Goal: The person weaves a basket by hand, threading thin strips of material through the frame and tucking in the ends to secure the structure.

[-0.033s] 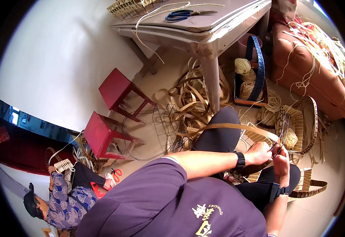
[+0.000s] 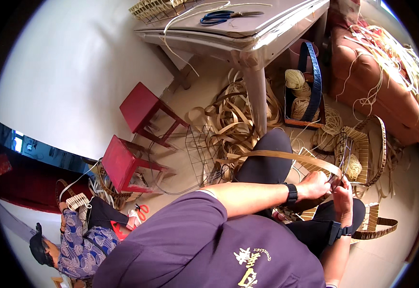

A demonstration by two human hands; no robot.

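Clock centred on right hand point(image 2: 342, 198). Free passage offered at 3 o'clock, over floor point(image 2: 403, 199). At 1, way blocked by basket point(image 2: 360, 139) and hoop point(image 2: 383, 146). At 10, reach crossed by strip point(image 2: 291, 154), with knee point(image 2: 267, 168) below. Between 4 and 5, route narrowed by second hoop point(image 2: 375, 235).

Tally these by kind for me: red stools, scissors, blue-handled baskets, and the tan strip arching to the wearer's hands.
Red stools: 2
Scissors, one blue-handled, one red-handled: 2
Blue-handled basket: 1
Arched tan strip: 1
Total: 6
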